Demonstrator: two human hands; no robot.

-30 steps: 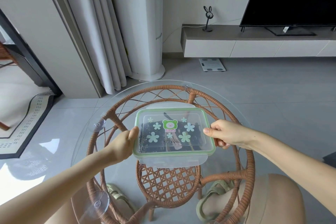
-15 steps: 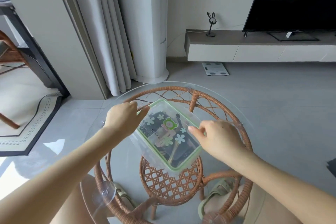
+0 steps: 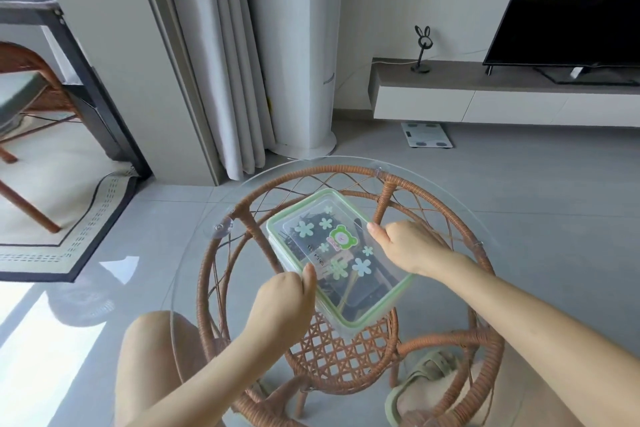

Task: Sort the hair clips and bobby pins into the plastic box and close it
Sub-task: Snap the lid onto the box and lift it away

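A clear plastic box (image 3: 337,255) with a green-rimmed lid lies turned diagonally on the round glass table top (image 3: 450,211). The lid carries flower stickers and a green bear sticker. Dark hair clips and bobby pins (image 3: 363,291) show through the lid. My left hand (image 3: 284,302) grips the box's near left long side, thumb on the lid. My right hand (image 3: 408,246) grips the opposite long side, thumb on the rim.
The glass top rests on a rattan frame (image 3: 346,354) with a woven lower shelf. My knees and sandalled feet show under the glass. Beyond are curtains (image 3: 214,55), a white column unit (image 3: 298,45), a floor scale (image 3: 426,135), a TV bench (image 3: 502,94) and a rug (image 3: 69,218).
The box stays diagonal. My left hand moved from its far end down to its near left side. My right hand shifted up along the right side. The camera view has panned.
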